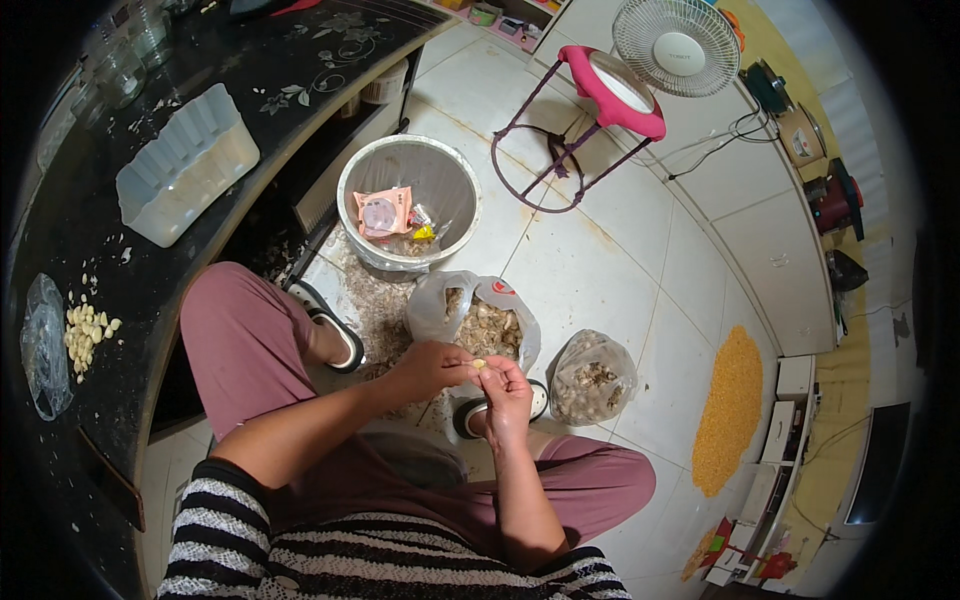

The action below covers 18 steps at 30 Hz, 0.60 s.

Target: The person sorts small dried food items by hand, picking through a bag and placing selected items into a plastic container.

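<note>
My left hand [429, 373] and my right hand [506, 388] meet in front of me, fingertips pinching a small pale yellow garlic clove [478, 364] between them. Just beyond and below is an open plastic bag [433, 311] filled with brown-and-white garlic pieces and skins [487, 330]. To the right, a second clear plastic bag [589, 382] on the floor holds what look like garlic bulbs. Peeled garlic cloves [88, 331] lie in a heap on the black table at my left, beside a crumpled clear plastic bag [45, 349].
A lined waste bin [474, 191] with wrappers stands ahead. The table [225, 97] bears a translucent plastic tub [180, 169], glass jars [120, 71] and a phone [112, 480]. Beyond are a pink-topped stool [622, 124], a fan [675, 52] and a yellow grain pile [727, 412]. Skins litter the floor.
</note>
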Each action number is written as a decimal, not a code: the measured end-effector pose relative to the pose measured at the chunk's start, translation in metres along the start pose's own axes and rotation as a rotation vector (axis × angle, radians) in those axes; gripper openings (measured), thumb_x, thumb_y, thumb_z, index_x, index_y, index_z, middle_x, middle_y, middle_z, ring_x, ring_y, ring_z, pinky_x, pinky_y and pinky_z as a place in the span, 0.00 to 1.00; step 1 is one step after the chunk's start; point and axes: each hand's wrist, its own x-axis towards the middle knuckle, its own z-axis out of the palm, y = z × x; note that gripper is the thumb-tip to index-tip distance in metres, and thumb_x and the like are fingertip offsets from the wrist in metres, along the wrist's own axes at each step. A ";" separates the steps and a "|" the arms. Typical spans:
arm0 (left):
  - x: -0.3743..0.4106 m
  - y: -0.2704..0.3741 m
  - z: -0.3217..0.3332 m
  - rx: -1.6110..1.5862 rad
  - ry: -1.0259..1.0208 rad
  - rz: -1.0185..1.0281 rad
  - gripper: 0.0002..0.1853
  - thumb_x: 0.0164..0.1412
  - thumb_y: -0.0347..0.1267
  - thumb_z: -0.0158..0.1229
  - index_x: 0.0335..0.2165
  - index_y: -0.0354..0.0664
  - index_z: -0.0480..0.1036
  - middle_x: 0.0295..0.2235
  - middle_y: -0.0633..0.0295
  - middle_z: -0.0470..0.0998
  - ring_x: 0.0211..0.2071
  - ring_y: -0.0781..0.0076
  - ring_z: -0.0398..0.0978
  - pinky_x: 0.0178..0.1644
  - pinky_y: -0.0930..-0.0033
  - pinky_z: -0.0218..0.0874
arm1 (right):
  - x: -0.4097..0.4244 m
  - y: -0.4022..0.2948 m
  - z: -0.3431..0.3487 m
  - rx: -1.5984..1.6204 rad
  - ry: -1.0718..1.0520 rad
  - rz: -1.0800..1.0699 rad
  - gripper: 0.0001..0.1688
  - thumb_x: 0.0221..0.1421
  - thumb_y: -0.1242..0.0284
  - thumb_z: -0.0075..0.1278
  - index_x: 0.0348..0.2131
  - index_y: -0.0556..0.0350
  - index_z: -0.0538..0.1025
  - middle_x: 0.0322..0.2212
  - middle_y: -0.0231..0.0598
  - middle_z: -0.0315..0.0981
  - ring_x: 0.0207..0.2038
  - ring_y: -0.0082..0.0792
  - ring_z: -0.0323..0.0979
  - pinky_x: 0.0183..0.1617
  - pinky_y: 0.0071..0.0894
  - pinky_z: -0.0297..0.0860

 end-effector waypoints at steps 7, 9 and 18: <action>-0.003 0.005 0.001 -0.184 0.085 0.001 0.10 0.45 0.32 0.55 0.25 0.34 0.72 0.19 0.65 0.73 0.22 0.84 0.67 0.27 0.80 0.58 | 0.002 0.008 -0.005 -0.031 -0.008 -0.041 0.08 0.45 0.83 0.47 0.30 0.60 0.68 0.24 0.35 0.70 0.25 0.19 0.66 0.33 0.15 0.62; -0.002 0.003 0.002 -0.231 0.092 0.005 0.10 0.45 0.32 0.56 0.25 0.34 0.72 0.20 0.65 0.73 0.22 0.84 0.67 0.27 0.81 0.58 | 0.002 0.008 -0.005 -0.032 0.037 -0.040 0.07 0.44 0.84 0.47 0.29 0.62 0.68 0.23 0.37 0.70 0.25 0.21 0.67 0.32 0.16 0.64; -0.003 -0.007 0.006 -0.529 0.088 -0.049 0.08 0.50 0.31 0.52 0.24 0.36 0.70 0.19 0.66 0.71 0.20 0.85 0.65 0.25 0.82 0.58 | 0.001 0.005 0.000 0.040 0.044 0.021 0.05 0.45 0.81 0.47 0.28 0.62 0.69 0.24 0.38 0.71 0.25 0.23 0.68 0.32 0.18 0.65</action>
